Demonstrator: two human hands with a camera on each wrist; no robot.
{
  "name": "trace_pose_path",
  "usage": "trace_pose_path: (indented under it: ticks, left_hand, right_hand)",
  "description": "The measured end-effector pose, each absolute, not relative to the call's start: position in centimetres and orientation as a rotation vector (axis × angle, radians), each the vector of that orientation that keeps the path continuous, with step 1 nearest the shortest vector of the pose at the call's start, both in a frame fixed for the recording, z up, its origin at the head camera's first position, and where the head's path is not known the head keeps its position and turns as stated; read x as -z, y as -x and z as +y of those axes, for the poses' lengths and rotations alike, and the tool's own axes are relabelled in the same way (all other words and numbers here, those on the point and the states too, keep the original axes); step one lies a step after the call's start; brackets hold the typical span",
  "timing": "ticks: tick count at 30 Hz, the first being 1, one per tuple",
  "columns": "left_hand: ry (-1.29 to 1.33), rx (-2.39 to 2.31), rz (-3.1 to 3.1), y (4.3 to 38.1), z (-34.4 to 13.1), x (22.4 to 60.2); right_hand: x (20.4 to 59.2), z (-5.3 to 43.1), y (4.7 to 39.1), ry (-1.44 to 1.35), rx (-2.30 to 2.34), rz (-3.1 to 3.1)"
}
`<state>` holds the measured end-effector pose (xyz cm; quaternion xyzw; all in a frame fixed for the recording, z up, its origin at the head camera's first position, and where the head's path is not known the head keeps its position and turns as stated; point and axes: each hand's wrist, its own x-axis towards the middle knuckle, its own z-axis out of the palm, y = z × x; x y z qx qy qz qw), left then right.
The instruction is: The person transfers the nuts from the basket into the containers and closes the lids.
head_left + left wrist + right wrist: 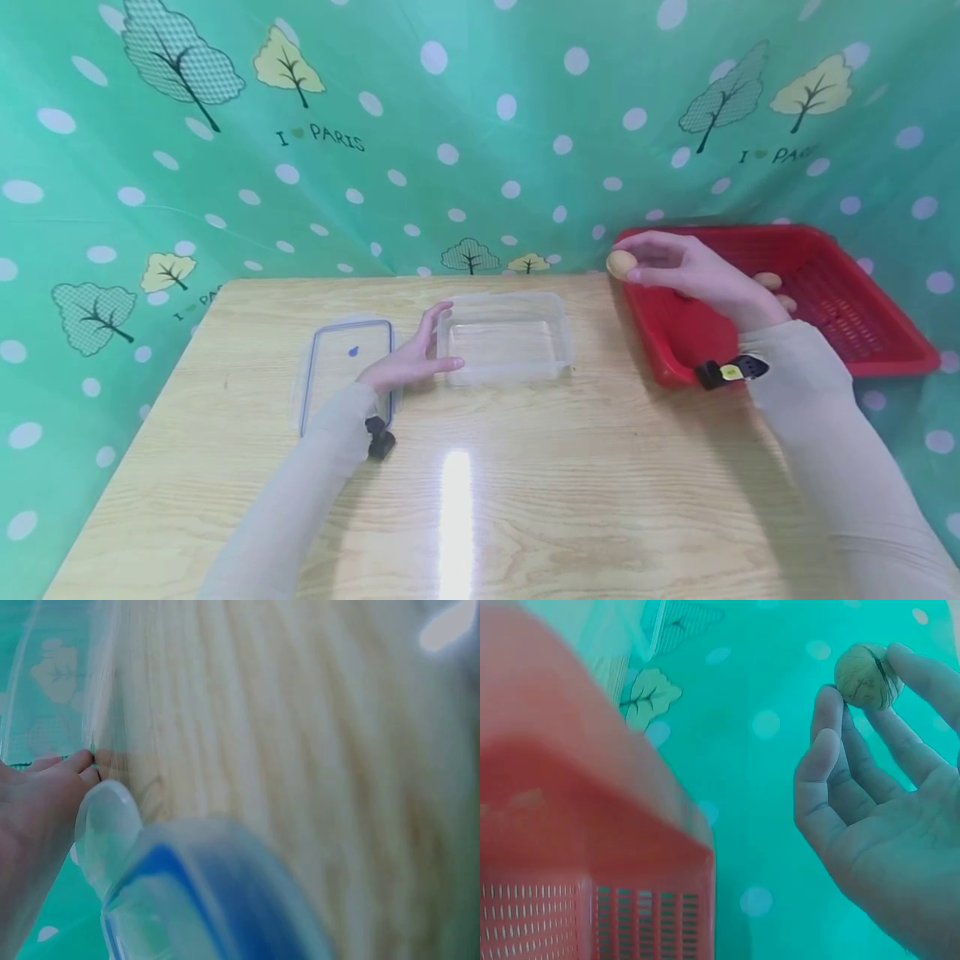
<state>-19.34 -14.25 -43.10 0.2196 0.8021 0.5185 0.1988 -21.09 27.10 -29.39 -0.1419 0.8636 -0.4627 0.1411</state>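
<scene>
My right hand (678,271) pinches a walnut (621,265) between thumb and fingertips, above the left rim of a red plastic basket (660,350). In the right wrist view a dark seam line crosses the round, tan walnut (868,676). The left hand (412,354) holds the left end of a clear plastic container (510,367), thumb at the front corner and fingers at the back. Nothing shows inside the container. Several more walnuts (768,281) lie in the basket, partly hidden behind the right hand and wrist.
A clear lid (345,325) with a blue seal lies left of the container, partly under the left forearm. The wooden table (555,492) backs onto a green dotted curtain (480,108). The basket overhangs the table's right side.
</scene>
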Motion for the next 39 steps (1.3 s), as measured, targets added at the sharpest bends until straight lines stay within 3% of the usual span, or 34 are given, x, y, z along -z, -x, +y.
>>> trace_pose_path:
  ticks: [6,20,39]
  left_hand:
    - [-0.62,-1.451,2.217,18.3,-13.8,40.6]
    - [-0.647,-1.434,2.217,18.3,-13.6,40.3]
    - [-0.595,-1.427,2.261,19.6,-14.1,43.9]
  right_hand:
    - [29.9,25.6,21.3,0.48,1.377,2.476]
    - [31.1,22.9,21.4,0.653,1.426,2.418]
    - [33.1,19.1,21.5,0.711,1.428,2.295]
